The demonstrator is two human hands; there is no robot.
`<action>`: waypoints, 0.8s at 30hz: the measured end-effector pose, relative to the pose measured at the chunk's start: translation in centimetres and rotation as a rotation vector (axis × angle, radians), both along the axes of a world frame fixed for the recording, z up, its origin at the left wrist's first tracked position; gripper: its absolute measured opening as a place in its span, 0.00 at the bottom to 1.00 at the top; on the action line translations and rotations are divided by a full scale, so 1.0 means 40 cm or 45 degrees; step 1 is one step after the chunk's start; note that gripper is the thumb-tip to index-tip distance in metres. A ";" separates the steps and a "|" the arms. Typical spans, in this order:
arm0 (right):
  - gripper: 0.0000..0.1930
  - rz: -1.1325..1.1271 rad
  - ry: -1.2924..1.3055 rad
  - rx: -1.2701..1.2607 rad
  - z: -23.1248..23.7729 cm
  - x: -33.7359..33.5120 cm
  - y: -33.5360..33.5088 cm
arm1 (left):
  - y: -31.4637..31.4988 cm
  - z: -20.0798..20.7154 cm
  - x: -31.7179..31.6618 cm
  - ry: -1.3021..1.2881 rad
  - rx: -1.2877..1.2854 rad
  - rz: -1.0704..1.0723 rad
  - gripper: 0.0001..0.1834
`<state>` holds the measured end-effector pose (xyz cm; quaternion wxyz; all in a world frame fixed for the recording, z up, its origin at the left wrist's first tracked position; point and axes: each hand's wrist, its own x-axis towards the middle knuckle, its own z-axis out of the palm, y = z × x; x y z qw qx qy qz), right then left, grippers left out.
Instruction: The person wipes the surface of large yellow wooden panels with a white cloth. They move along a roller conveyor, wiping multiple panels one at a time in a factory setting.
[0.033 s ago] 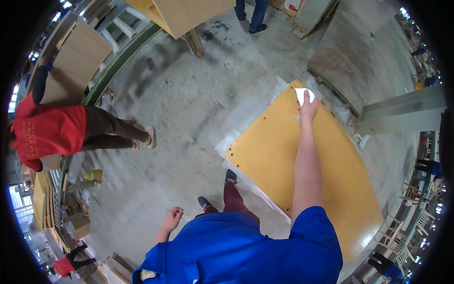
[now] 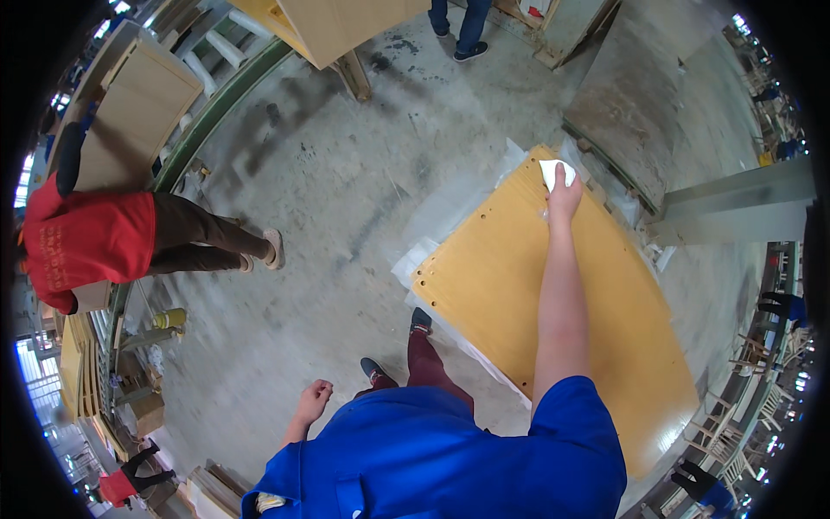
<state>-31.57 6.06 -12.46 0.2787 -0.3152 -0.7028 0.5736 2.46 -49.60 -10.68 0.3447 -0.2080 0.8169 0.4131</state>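
My right arm reaches across a yellow-brown wooden panel (image 2: 493,285) with small round holes near its edges. At its far end, my right hand (image 2: 564,201) is closed on a folded white cloth (image 2: 560,175) pressed against the surface. The fingers are partly hidden behind the cloth and the back of the hand. My left hand (image 2: 315,401) hangs to the left of my body, above the floor and away from the panel. Its fingers are loosely curled, and I see nothing in them. Thin white wrapping sheet (image 2: 415,260) sticks out from under the panel's edges.
A grey metal beam (image 2: 735,203) stands right of the panel, near a large dull board (image 2: 622,104). On the left, a person in a red shirt (image 2: 91,238) works at a green-edged roller conveyor (image 2: 225,108). A pale wooden cabinet (image 2: 346,26) stands at the far side.
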 end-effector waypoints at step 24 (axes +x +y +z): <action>0.20 0.040 -0.185 0.479 0.018 -0.029 -0.023 | 0.004 -0.034 -0.038 0.007 0.025 0.139 0.12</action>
